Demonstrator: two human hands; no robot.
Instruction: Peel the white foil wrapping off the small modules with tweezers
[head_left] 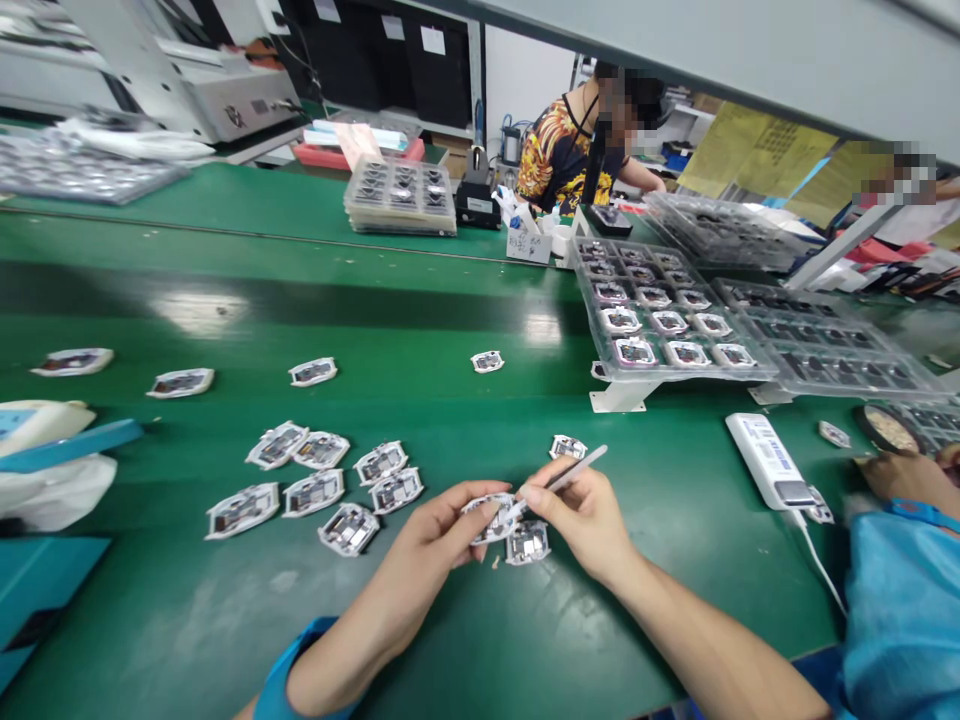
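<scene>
Left hand: the left hand (439,525) pinches a small part (491,520) between thumb and fingers and holds it just above the bench (450,650).
Right hand: the right hand (581,515) pinches a white stick (574,468) like a pen; its tip touches the small part.
Where the part is: in the air between both hands, close to the person.
Under the hands: one more part (527,542) lies flat on the bench, just below the held one.
Step in hand: it looks like poking or scraping at the held part with the stick.
What a next move calls for: I think a still left hand and a light, careful push, so the tip does not slip off.
To the left: a bunch of parts (315,490) lies near the hands.
To the right: a white box with a cord (772,462) lies on the bench; past it is another person's hand (904,475) and blue sleeve (900,600).
Farther: a few single parts (313,371) lie in a row.
Far: a clear tray (660,310) full of parts stands on a white stand, and a person in a yellow shirt (559,150) sits behind it.
</scene>
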